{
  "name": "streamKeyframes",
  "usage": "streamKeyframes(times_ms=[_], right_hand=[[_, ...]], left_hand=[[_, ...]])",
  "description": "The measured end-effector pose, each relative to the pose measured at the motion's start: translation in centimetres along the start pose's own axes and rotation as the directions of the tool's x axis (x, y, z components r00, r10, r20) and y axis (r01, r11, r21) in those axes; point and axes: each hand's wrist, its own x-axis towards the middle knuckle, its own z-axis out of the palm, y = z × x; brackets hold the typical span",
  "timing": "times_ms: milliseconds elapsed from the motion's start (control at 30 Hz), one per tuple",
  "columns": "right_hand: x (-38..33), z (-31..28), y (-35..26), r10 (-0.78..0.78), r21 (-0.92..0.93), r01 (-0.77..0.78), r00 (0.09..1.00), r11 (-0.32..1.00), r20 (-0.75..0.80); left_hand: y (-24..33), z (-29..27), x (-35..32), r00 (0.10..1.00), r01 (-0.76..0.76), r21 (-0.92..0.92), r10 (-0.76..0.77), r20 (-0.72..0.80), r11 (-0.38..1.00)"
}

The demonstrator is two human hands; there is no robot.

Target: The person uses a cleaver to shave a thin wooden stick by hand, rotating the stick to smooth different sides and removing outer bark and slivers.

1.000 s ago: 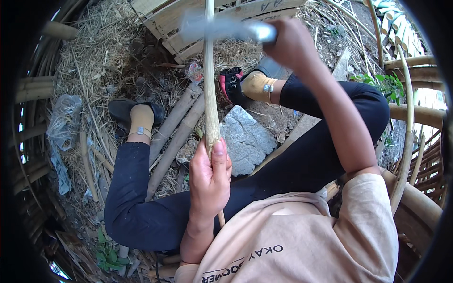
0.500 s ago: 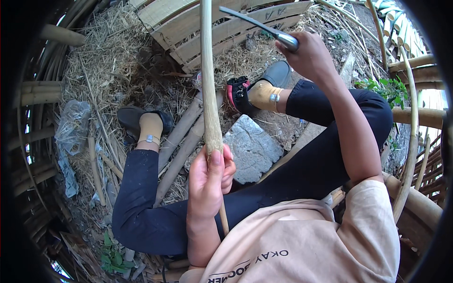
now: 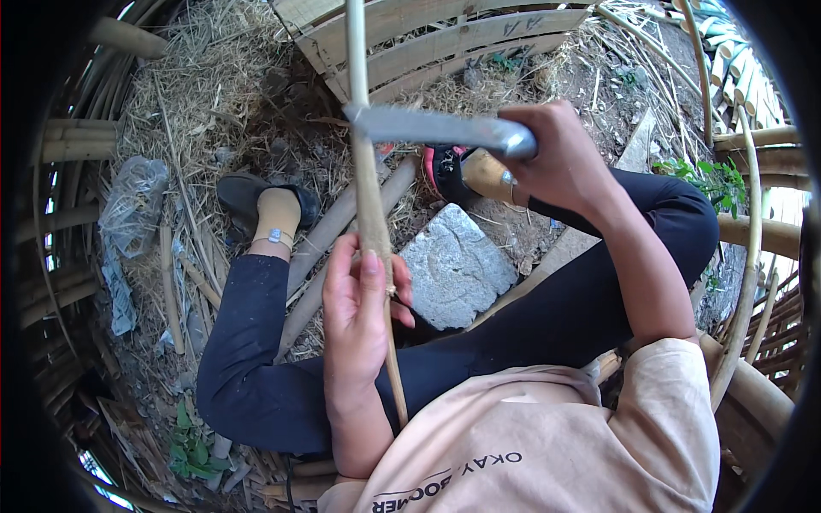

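Note:
A long pale wooden pole [image 3: 369, 197] runs from the top of the view down toward my lap. My left hand [image 3: 352, 312] is wrapped loosely round its lower part, the thumb lying along the wood and the fingers at its other side. Just below the thumb, a small knot shows on the pole. My right hand [image 3: 560, 158] grips a machete [image 3: 419, 126] with a shiny metal handle end. Its blade, slightly blurred, lies across the pole above my left hand; its tip reaches just past the pole's left side.
Between my legs sits a grey stone block [image 3: 457, 265], with bamboo poles [image 3: 321, 239] beside it. A slatted wooden crate [image 3: 445, 43] stands ahead. Dry straw covers the ground, and a clear plastic bag [image 3: 134, 205] lies left. Cut bamboo [image 3: 740, 77] is piled at the far right.
The machete has swung down and left from its raised position to the pole. My left hand has shifted slightly left and its fingers have loosened a little. The pole's upper part moved left.

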Motion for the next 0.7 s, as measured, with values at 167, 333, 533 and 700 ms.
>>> streamKeyframes(times_ms=[167,333,533,700], right_hand=[[-0.9,2.8,-0.3,-0.110,-0.065,0.115,0.991,0.991,0.074],[-0.9,2.5,-0.4,-0.063,-0.116,0.079,0.989,0.990,0.132],[-1.0,2.4,0.1,-0.055,-0.146,0.076,0.988,0.986,0.143],[-1.0,2.8,0.1,-0.058,-0.181,0.081,0.990,0.980,0.131]], left_hand=[[-0.6,1.6,-0.3,0.980,0.122,-0.119,-0.101,0.169,0.985],[-1.7,3.0,-0.5,0.997,0.064,-0.096,-0.060,0.046,0.993],[-2.6,3.5,-0.8,0.999,0.032,-0.092,-0.032,0.000,0.995],[-2.4,3.4,-0.3,0.994,0.084,-0.143,-0.092,-0.050,0.986]])
